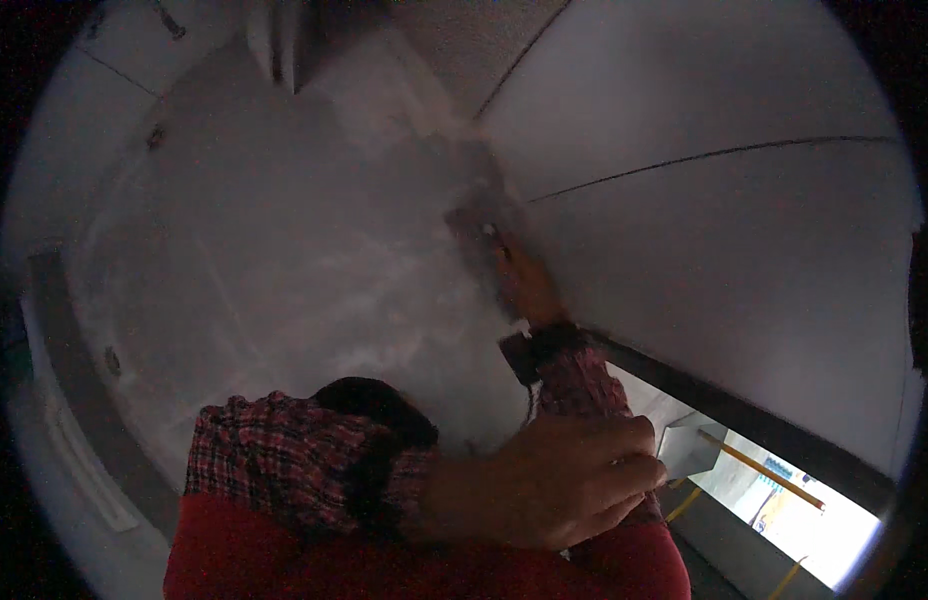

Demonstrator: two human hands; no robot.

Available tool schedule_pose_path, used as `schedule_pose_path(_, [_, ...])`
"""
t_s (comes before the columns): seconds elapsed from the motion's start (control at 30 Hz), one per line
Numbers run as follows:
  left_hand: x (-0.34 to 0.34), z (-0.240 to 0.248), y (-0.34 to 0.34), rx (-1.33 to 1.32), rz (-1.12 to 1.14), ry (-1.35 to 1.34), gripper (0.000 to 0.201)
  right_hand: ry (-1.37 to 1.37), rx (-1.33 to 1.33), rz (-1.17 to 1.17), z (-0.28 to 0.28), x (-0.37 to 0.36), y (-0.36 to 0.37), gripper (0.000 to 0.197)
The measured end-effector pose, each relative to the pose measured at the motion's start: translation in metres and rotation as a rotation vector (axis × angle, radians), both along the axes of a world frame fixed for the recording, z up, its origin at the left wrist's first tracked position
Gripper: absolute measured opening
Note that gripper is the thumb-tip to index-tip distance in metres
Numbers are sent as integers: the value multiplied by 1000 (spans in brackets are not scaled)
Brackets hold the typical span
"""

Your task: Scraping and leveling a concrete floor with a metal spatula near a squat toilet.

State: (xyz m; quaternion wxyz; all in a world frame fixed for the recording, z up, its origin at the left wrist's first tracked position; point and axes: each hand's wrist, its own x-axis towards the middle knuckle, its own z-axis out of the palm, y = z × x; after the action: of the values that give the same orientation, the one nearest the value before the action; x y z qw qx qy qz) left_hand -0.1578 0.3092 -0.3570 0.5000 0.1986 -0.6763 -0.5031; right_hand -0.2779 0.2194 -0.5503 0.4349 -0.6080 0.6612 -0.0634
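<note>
My right hand (529, 287) reaches forward, its fingers wrapped round a flat, trowel-like tool (469, 222) that is dim and smeared. The tool lies against a broad grey surface (294, 210) with pale, cloudy streaks, close to where it meets a smooth panel (704, 250). My left hand (574, 480) is held close to my body at the lower middle, in front of my right forearm. Its fingers are curled closed; whether anything is inside them is hidden. Both arms wear plaid sleeves, and a small black box (519, 357) with a cord sits at my right wrist.
A dark edge strip (744, 425) runs under the panel at lower right. Below it a bright opening shows yellow bars (769, 472). A grey strip (84, 350) curves along the left side. Something dark and pale (289, 45) juts in at the top.
</note>
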Motion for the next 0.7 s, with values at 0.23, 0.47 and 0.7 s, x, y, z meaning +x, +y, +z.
schedule_pose_path(0.23, [22,6,-9,-10,-51,-2,21,268,-284,41,-82,-66,-17,46])
schedule_pose_path(0.47, [27,9,-10,-25,-78,-53,20,-27,-350,56,-62,-52,-42,43])
schedule_pose_path(0.7, [24,-5,-8,-91,-163,-24,34,-4,-356,14,-65,-19,-84,43])
